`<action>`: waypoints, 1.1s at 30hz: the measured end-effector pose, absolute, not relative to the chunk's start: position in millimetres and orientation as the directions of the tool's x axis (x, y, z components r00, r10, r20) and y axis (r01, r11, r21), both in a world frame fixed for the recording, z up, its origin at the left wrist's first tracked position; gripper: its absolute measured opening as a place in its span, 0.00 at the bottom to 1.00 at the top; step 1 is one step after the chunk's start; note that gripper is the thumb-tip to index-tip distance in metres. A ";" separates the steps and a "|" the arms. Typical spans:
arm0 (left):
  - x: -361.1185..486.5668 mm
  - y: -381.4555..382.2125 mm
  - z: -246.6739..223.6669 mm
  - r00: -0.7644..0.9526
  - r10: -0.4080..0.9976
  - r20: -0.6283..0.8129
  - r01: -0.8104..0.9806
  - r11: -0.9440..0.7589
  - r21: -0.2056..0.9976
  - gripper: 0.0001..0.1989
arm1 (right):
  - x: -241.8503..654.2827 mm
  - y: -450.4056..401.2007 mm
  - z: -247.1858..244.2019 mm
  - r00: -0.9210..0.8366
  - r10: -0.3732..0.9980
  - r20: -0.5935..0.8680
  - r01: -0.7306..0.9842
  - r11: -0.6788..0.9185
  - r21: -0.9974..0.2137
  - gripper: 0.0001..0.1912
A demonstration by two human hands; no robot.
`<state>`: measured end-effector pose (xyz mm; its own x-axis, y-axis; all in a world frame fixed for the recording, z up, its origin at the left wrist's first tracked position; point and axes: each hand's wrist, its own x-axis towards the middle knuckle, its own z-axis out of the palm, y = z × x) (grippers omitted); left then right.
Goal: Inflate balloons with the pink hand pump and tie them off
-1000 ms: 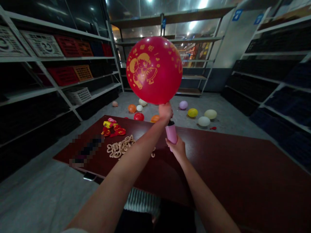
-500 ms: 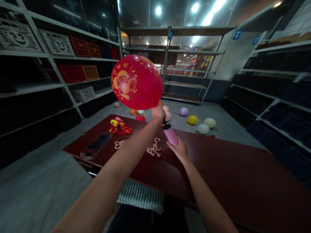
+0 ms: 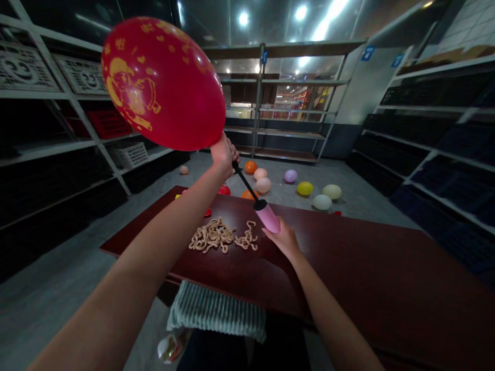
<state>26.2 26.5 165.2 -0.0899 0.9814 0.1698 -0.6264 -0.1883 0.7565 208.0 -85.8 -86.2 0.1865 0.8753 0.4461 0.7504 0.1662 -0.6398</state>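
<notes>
Head view: a round red balloon (image 3: 162, 85) with yellow print sits high above the counter (image 3: 359, 278), well inflated, its neck on the black tube (image 3: 244, 181) of a pink hand pump (image 3: 266, 216). The left hand (image 3: 222, 157) is raised above the counter, its fingers (image 3: 233, 153) closed round the neck. The right hand (image 3: 282, 238) is at the pump's lower end over the counter, fingers curled against the barrel, grip partly hidden. Status: this balloon is full and untied, as far as visible. Other inflated balloons, among them a yellow balloon (image 3: 305, 188), lie on the floor beyond the counter. Remaining on the counter: a heap of tan twisted strands (image 3: 212, 236), uninflated; whether they are balloons cannot be told.
</notes>
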 end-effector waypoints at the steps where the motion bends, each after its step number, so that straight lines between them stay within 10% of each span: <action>1: 30.7 26.7 168.1 -0.062 0.979 0.196 -0.611 -0.193 0.768 0.22 | 207.9 -85.3 -86.9 0.187 0.876 0.445 0.746 0.168 -0.644 0.27; 19: 174.6 25.9 90.2 0.188 0.972 0.138 -0.495 -0.027 0.868 0.22 | 218.4 -79.3 -86.5 0.515 0.772 0.372 0.621 -0.037 -0.783 0.24; 33: 139.1 40.3 72.0 0.122 0.989 -0.079 -0.579 0.136 0.804 0.20 | 214.7 -79.8 -86.2 0.380 0.803 0.460 0.718 0.057 -0.694 0.17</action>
